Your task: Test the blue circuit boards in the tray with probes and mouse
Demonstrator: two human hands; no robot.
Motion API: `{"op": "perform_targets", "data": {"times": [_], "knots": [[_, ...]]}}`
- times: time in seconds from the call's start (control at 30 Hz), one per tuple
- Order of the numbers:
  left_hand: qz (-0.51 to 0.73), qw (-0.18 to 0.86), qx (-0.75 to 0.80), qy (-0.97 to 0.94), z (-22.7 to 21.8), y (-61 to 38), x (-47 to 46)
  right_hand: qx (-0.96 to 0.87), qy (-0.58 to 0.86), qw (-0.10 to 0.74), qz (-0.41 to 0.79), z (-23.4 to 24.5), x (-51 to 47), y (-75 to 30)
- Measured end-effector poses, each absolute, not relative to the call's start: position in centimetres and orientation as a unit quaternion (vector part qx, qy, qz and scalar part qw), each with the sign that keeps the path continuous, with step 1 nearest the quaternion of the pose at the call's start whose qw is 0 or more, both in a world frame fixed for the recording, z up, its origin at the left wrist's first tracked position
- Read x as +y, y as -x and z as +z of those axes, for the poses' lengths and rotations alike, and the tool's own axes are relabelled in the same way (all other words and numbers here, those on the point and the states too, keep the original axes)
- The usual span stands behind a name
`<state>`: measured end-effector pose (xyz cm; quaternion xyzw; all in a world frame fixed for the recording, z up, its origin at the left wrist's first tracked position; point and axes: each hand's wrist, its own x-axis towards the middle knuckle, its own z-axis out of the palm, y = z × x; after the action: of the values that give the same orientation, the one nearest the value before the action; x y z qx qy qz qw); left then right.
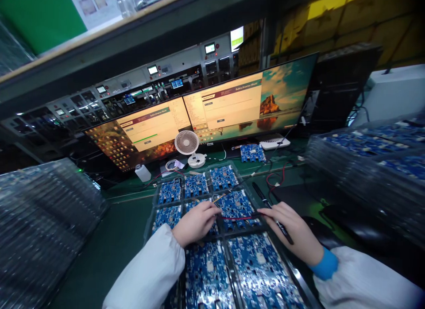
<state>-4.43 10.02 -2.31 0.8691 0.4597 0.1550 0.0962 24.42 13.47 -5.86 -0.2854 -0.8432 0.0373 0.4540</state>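
Observation:
My left hand is closed in a pinch over a blue circuit board in a clear tray. Between its fingertips is one end of a thin red and black cable. My right hand pinches the cable's dark other end at the tray's right side, so the cable stretches across the board. A black marker pen slants through the right hand's fingers; whether they grip it or it lies beneath them I cannot tell. More blue boards fill the compartments around and below the hands.
Two monitors stand behind the tray, with a small white fan and a white bottle before them. Stacked trays rise at left and right. A loose board lies near the right monitor. A black mouse is at right.

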Motion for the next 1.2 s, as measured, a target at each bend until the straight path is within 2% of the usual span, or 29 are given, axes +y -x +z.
{"op": "perform_targets", "data": {"times": [0.27,0.53,0.77,1.2], "knots": [[0.149,0.12,0.457,-0.868,-2.2,3.8,10.7,-0.833,0.295,0.466,0.035,-5.4,13.4,-24.4],[0.314,0.16,0.616,-0.705,-4.8,5.9,14.6,-0.823,0.326,0.465,-0.034,-6.7,13.6,-24.3],[0.337,0.209,0.644,-0.654,-7.4,6.0,16.5,-0.829,0.331,0.451,-0.016,-6.7,13.6,-24.3],[0.317,0.217,0.651,-0.655,-7.7,5.7,16.5,-0.835,0.321,0.448,-0.011,-6.9,13.7,-24.4]]}}
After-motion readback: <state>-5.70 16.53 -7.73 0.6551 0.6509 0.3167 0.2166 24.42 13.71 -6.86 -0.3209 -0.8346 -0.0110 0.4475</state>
